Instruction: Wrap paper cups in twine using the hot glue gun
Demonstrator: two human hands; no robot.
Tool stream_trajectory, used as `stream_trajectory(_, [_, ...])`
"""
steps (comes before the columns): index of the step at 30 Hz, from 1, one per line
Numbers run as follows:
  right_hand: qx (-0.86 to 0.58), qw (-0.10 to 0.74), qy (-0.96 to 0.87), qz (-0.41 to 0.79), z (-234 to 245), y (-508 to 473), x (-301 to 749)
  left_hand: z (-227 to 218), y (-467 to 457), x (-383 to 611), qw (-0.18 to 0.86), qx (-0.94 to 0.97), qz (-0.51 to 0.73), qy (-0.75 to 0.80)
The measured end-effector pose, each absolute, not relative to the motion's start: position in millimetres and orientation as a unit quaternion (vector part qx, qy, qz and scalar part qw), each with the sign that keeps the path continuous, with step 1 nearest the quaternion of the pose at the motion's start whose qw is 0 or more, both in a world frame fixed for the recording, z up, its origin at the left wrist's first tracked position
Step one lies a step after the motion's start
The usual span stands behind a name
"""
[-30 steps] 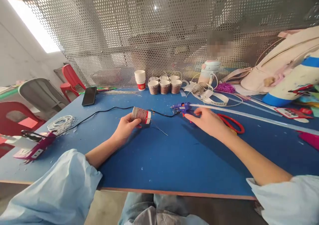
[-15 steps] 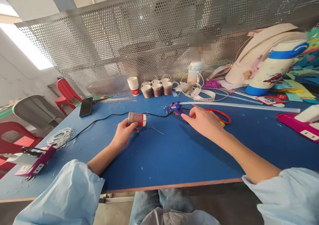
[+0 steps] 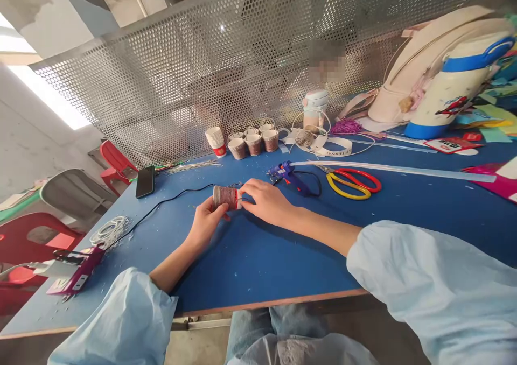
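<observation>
While the left hand [image 3: 204,218] grips the cord-wrapped cup [image 3: 226,197] around its left end, the right hand [image 3: 269,201] meets its right rim, can't tell if pinching; cup between hands.

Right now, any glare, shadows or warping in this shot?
In the head view, the window at left is blown out and a bright spot shows on the perforated screen; in the same view, a soft shadow falls on the table beneath the right hand, and the tall bottle leans, probably from wide-angle distortion.
</observation>
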State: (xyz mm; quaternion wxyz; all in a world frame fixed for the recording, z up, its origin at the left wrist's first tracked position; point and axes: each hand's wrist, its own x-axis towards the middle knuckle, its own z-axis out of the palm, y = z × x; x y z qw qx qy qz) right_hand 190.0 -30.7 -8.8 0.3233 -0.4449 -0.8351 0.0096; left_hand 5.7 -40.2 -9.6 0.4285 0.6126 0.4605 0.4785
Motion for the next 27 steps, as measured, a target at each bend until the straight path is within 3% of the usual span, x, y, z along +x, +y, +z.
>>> stream_trajectory(16, [-0.422, 0.335, -0.839, -0.082, -13.0, -36.3, 191.9, -3.0, -48.5, 10.1, 0.419, 0.637, 0.433, 0.481])
stream_trajectory(27, [-0.42, 0.299, -0.85, -0.107, -10.7, -38.5, 195.3, 1.3, -51.9, 9.9, 0.383, 0.673, 0.377, 0.508])
